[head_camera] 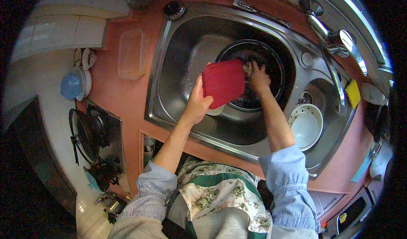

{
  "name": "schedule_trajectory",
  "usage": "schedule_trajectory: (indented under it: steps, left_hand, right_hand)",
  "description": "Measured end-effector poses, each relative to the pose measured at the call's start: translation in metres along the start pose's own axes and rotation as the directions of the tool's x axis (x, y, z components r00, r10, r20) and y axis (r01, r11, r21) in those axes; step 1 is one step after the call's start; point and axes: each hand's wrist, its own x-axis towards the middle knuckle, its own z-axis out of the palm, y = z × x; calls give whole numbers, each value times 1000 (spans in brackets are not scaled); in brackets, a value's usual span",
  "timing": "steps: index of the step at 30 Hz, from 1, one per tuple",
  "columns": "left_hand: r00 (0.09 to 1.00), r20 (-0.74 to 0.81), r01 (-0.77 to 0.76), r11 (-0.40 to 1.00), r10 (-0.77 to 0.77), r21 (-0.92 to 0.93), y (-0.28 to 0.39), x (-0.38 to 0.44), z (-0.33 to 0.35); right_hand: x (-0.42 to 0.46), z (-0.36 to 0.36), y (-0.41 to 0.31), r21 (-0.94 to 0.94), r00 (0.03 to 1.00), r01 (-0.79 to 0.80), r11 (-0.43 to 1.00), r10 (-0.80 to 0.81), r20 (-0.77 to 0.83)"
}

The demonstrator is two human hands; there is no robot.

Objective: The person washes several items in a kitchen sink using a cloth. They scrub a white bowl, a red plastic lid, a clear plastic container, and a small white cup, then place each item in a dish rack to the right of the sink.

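Observation:
My left hand (200,104) grips a red rectangular plastic lid or shallow box (223,84) along its near left edge, thumb on top. It is held over the large stainless steel sink basin (181,54). In that basin sits a round dark pan or bowl (279,69), partly hidden by the red piece and my right arm. My right hand (260,79) is over this dark vessel, fingers bent close to the red piece's right edge. Something small and pale is by those fingertips, too blurred to name. Below the red piece a pale rounded edge (217,111) shows.
A white colander with a bowl (306,126) sits in the small right basin under the chrome faucet (332,70). A yellow sponge (353,93) stands beside it. A clear plastic container (131,54) lies on the left counter, near a stove with a lidded pan (86,135).

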Motion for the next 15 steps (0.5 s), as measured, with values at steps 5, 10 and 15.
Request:
schedule_trajectory:
  steps: [5,10,15]
  left_hand:
    - [1000,-27,-3,994,0,-110,2,5,-5]
    - [999,-31,-14,996,11,-83,8,5,-5]
    - [1000,-4,-16,999,16,-49,9,4,0]
  right_hand:
    - [5,57,5,-308,954,292,905,-297,31]
    - [15,10,27,249,992,89,964,-107,61]
    - [-24,-49,12,928,986,-13,372,-149,74]
